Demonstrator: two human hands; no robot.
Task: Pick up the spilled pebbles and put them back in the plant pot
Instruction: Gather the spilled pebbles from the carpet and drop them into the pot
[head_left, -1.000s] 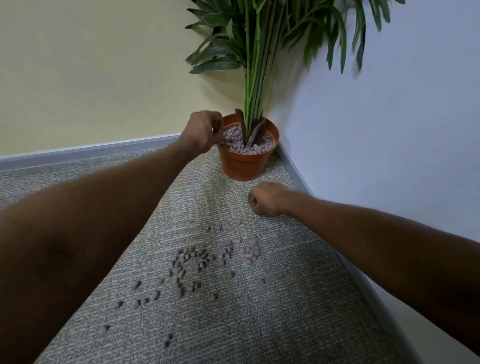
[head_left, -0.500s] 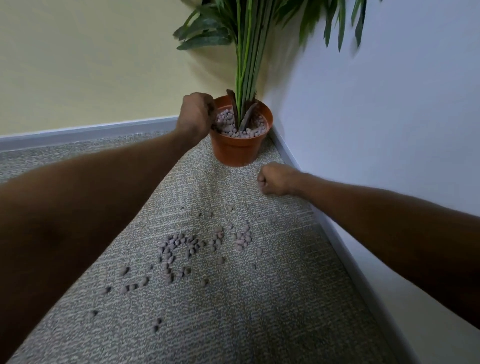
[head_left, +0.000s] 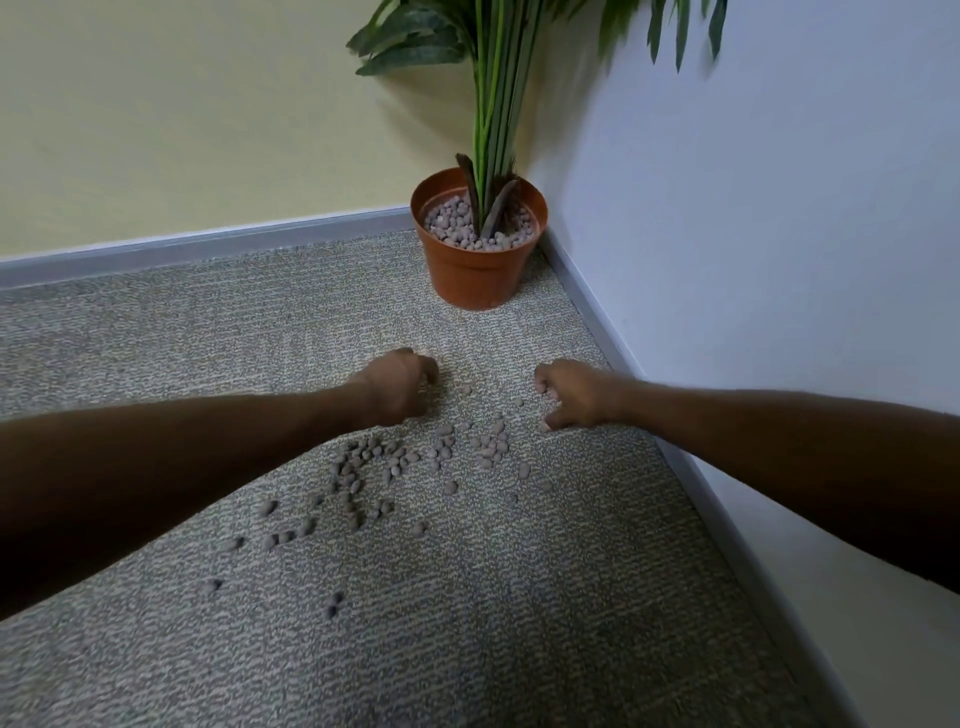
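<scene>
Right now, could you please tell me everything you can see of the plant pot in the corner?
The plant pot is a round, terracotta-orange pot, plastic by its look, tapering toward its base with a thicker rim. It stands upright on the grey carpet in the corner where the yellow wall and the white wall meet, close to both skirting boards. Greyish pebbles fill it nearly to the rim, and green stems rise from its middle. Neither hand touches it.

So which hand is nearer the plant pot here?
Left, slightly. The left hand is on the carpet in front of the pot; the right hand is lower and further right.
</scene>
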